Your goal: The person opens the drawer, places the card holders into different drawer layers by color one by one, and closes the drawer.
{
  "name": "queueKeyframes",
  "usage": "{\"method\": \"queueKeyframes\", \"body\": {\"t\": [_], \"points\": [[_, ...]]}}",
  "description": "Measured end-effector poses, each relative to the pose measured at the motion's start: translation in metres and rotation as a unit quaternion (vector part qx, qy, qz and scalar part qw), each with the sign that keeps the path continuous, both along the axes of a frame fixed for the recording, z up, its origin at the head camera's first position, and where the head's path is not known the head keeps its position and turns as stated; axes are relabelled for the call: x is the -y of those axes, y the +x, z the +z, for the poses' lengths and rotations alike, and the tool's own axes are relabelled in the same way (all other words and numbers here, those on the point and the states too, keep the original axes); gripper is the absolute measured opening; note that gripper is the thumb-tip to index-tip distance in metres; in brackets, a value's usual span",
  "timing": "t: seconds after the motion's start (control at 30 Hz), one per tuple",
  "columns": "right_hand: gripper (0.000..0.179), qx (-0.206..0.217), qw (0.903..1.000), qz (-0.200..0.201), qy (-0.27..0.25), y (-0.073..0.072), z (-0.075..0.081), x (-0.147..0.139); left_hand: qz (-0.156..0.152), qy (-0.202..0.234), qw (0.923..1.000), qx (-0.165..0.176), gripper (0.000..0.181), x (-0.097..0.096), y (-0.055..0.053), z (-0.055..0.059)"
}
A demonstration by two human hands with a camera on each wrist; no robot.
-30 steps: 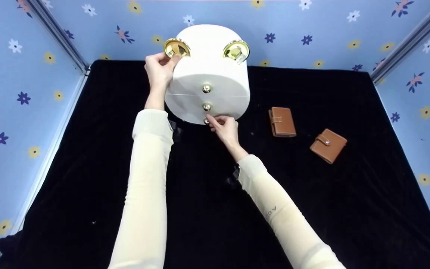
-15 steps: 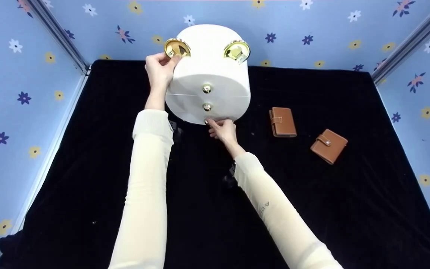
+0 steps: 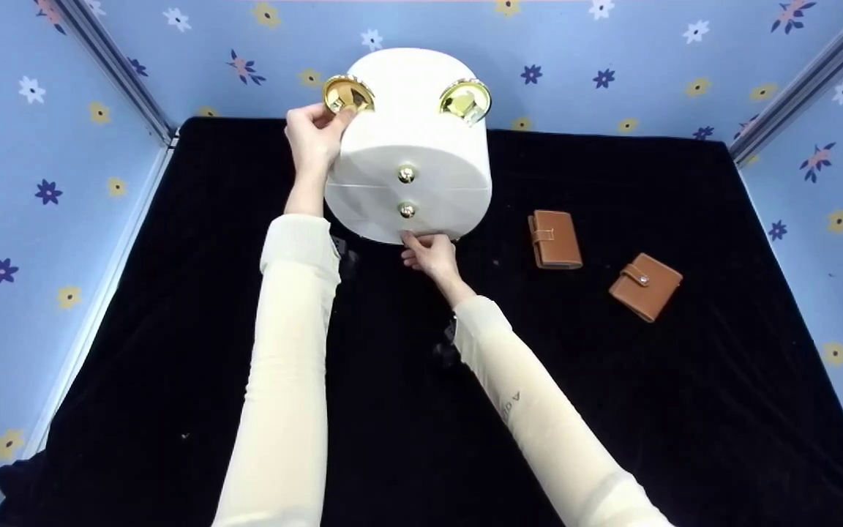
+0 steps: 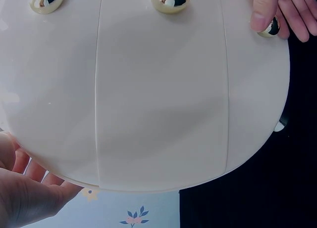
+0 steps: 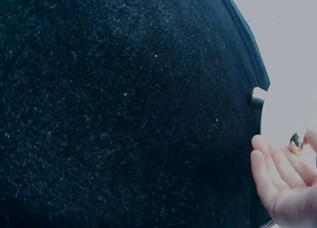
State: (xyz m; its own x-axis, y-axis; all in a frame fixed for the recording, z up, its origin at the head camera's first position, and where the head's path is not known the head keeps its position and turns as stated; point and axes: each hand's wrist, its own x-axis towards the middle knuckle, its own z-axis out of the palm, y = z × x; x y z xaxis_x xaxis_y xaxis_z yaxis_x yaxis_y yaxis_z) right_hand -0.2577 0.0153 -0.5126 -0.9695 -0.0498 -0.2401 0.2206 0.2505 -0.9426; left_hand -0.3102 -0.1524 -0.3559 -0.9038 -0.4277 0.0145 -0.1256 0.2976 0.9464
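Note:
A glossy white drawer cabinet (image 3: 414, 124) with a rounded front stands at the back of the black cloth. Two gold ear-like discs stick out from its top, the left disc (image 3: 348, 94) and the right disc (image 3: 465, 101). My left hand (image 3: 313, 143) holds the cabinet's upper left side, its thumb by the left disc. In the left wrist view its fingers lie along the cabinet's edge. My right hand (image 3: 432, 256) pinches the lowest gold knob (image 4: 271, 28), which it hides in the head view. The top knob (image 3: 406, 174) and middle knob (image 3: 407, 210) are uncovered.
Two brown leather wallets lie to the right on the black cloth (image 3: 392, 410): one wallet (image 3: 555, 240) close to the cabinet, another wallet (image 3: 645, 287) farther right. Blue flowered panels (image 3: 612, 66) rise behind and at both sides.
My right hand has shifted slightly down and left onto the lowest knob, now covering it in the head view. The left hand and the cabinet have stayed put.

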Motion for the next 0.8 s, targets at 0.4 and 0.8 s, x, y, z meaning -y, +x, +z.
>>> {"method": "queueKeyframes", "body": {"t": [0.4, 0.8], "points": [[0.031, -0.009, 0.9996, -0.027, -0.008, 0.005, -0.003, 0.002, 0.002, 0.001, 0.9999, -0.013, 0.024, 0.0, 0.0, 0.0], [0.031, -0.01, 0.9998, -0.007, -0.012, 0.022, -0.005, -0.003, 0.001, 0.0, 1.0, -0.002, 0.025, 0.0, -0.001, -0.001]]}}
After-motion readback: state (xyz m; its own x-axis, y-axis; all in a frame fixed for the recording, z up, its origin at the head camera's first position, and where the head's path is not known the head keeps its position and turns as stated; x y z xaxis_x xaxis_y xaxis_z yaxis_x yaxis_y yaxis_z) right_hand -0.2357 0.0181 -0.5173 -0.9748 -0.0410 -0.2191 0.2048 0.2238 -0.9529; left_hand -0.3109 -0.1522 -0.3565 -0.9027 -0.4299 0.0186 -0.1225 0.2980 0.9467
